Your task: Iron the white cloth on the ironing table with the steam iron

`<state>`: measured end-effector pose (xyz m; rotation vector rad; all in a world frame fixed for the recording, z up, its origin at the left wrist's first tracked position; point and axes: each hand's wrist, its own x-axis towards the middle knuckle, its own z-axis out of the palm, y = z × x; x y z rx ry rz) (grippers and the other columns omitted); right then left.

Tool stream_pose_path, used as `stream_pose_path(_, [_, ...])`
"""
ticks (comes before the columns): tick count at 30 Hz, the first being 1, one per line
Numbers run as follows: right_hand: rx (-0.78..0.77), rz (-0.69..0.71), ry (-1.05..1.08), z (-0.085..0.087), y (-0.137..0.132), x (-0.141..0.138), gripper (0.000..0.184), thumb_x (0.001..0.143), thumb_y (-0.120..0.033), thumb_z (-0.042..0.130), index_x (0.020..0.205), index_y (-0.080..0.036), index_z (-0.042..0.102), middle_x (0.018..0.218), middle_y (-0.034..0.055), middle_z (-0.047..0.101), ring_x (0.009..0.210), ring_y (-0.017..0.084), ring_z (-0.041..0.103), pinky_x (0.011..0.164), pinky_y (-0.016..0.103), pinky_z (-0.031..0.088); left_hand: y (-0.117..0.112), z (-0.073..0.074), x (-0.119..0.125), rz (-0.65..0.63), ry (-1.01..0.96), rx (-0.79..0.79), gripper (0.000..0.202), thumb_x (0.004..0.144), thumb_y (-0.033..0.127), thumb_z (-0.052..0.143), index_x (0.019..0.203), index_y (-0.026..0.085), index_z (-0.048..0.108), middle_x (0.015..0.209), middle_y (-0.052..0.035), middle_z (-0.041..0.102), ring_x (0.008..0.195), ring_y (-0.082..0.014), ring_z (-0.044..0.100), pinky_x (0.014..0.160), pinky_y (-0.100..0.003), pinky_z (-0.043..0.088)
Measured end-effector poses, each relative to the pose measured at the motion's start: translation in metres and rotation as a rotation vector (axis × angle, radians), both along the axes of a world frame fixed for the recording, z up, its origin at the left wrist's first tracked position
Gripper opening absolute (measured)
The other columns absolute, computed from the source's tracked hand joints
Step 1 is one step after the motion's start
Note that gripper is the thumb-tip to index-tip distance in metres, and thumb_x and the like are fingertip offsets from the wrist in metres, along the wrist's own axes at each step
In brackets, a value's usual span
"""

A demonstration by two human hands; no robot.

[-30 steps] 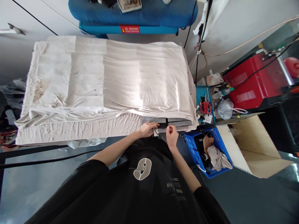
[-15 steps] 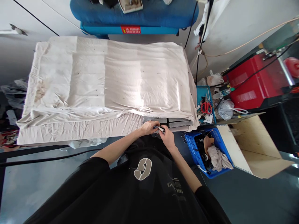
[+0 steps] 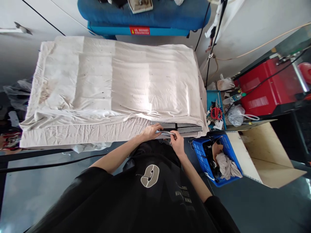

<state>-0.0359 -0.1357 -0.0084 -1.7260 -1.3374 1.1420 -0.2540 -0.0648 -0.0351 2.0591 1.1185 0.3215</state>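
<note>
A thin, light-coloured flat strip [image 3: 166, 132] is stretched between my two hands at the front edge of a cloth-covered table. My left hand [image 3: 151, 131] pinches its left end, and my right hand [image 3: 178, 142] pinches the other. What the strip is made of is too small to tell. Just beyond my hands, grey flat stacks [image 3: 189, 129] show from under the lifted edge of the cream cloth [image 3: 131, 77]. The cloth lies wrinkled over the rest of the table.
To the right stand a blue basket [image 3: 198, 152] of cloth and dark items and an open cardboard box [image 3: 269, 152]. Red-handled scissors [image 3: 216, 113] lie in a teal tray [image 3: 224, 121]. A red machine [image 3: 257, 87] is beyond; a blue tank [image 3: 170, 16] stands behind the table.
My hands have moved apart, and the strip between them, bunched and tilted before, is now drawn out nearly level. The view has shifted slightly.
</note>
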Motion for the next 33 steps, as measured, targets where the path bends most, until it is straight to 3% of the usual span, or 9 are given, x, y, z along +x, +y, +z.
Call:
stream_pose_path(4, [-0.002, -0.02, 0.079, 0.012, 0.002, -0.003, 0.027, 0.093, -0.042, 0.054, 0.105, -0.021, 0.065, 0.066, -0.0036, 0.06, 0.048, 0.015, 0.058, 0.054, 0.028, 0.048, 0.005, 0.004, -0.018, 0.001, 0.006, -0.011, 0.013, 0.09, 0.027, 0.065, 0.1, 0.023, 0.072, 0.108, -0.0055, 0.065, 0.098, -0.0187, 0.066, 0.087, -0.029, 0.054])
stream_pose_path(9, [-0.044, 0.015, 0.136, 0.041, 0.013, -0.009, 0.026, 0.091, -0.043, 0.057, 0.103, -0.021, 0.065, 0.06, -0.0044, 0.059, 0.045, 0.014, 0.057, 0.048, 0.027, 0.048, 0.009, 0.017, -0.038, 0.077, -0.186, -0.1, 0.008, 0.084, 0.027, 0.067, 0.088, 0.021, 0.072, 0.102, -0.006, 0.071, 0.102, -0.0214, 0.066, 0.099, -0.036, 0.052])
stream_pose_path(12, [-0.082, 0.084, 0.176, 0.058, 0.024, -0.021, 0.026, 0.09, -0.043, 0.058, 0.103, -0.021, 0.065, 0.052, -0.0056, 0.057, 0.041, 0.014, 0.056, 0.045, 0.026, 0.047, 0.003, 0.028, -0.067, 0.202, -0.27, -0.288, 0.015, 0.084, 0.033, 0.067, 0.091, 0.021, 0.072, 0.089, -0.0026, 0.074, 0.085, -0.0178, 0.068, 0.085, -0.031, 0.055])
stream_pose_path(15, [-0.145, 0.177, 0.211, 0.06, 0.034, -0.048, 0.026, 0.089, -0.042, 0.059, 0.102, -0.021, 0.065, 0.05, -0.0057, 0.058, 0.038, 0.014, 0.055, 0.041, 0.024, 0.045, -0.01, 0.035, -0.112, 0.359, -0.284, -0.43, 0.02, 0.083, 0.036, 0.069, 0.094, 0.019, 0.072, 0.075, -0.0013, 0.071, 0.068, -0.0148, 0.065, 0.066, -0.025, 0.051])
stream_pose_path(18, [-0.287, 0.271, 0.23, 0.04, 0.042, -0.093, 0.025, 0.087, -0.038, 0.057, 0.103, -0.02, 0.065, 0.048, -0.0067, 0.057, 0.036, 0.015, 0.056, 0.037, 0.023, 0.044, -0.027, 0.029, -0.162, 0.52, -0.246, -0.478, 0.024, 0.083, 0.039, 0.067, 0.095, 0.018, 0.072, 0.063, -0.0006, 0.067, 0.06, -0.0139, 0.062, 0.058, -0.023, 0.047])
stream_pose_path(23, [-0.421, 0.303, 0.161, -0.019, 0.053, -0.17, 0.022, 0.083, -0.026, 0.054, 0.1, -0.019, 0.065, 0.051, -0.0045, 0.06, 0.039, 0.018, 0.06, 0.036, 0.025, 0.048, -0.052, -0.004, -0.216, 0.666, -0.099, -0.468, 0.022, 0.082, 0.035, 0.062, 0.093, 0.018, 0.069, 0.065, -0.0012, 0.069, 0.059, -0.0155, 0.063, 0.058, -0.024, 0.046])
stream_pose_path(28, [-0.379, 0.265, 0.025, -0.062, 0.058, -0.2, 0.025, 0.08, -0.022, 0.056, 0.103, -0.019, 0.066, 0.074, -0.0008, 0.068, 0.045, 0.014, 0.062, 0.036, 0.023, 0.046, -0.064, -0.029, -0.227, 0.76, 0.065, -0.394, 0.013, 0.079, 0.022, 0.063, 0.09, 0.019, 0.068, 0.074, -0.0026, 0.067, 0.07, -0.0213, 0.067, 0.068, -0.031, 0.052])
stream_pose_path(33, [-0.285, 0.263, -0.117, -0.075, 0.045, -0.191, 0.041, 0.083, -0.026, 0.056, 0.122, -0.016, 0.065, 0.095, 0.005, 0.07, 0.058, 0.015, 0.066, 0.052, 0.028, 0.056, -0.068, -0.028, -0.216, 0.802, 0.181, -0.213, 0.027, 0.087, 0.02, 0.061, 0.114, 0.019, 0.065, 0.115, -0.0154, 0.063, 0.109, -0.0316, 0.065, 0.089, -0.042, 0.054])
